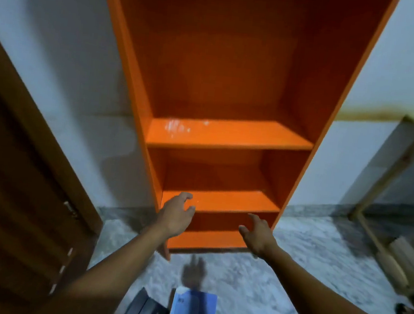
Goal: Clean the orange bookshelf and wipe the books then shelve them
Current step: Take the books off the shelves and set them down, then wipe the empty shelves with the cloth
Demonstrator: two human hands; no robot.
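Blue book — speckled floor, orange bookshelf.

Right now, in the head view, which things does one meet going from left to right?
Brown wooden door → left hand → orange bookshelf → right hand → wooden table leg.

The tall orange painted-wood bookshelf looked smooth and glossy, with whitish smears on one board. The grey mottled stone floor was polished. The brown wooden door appeared matt.
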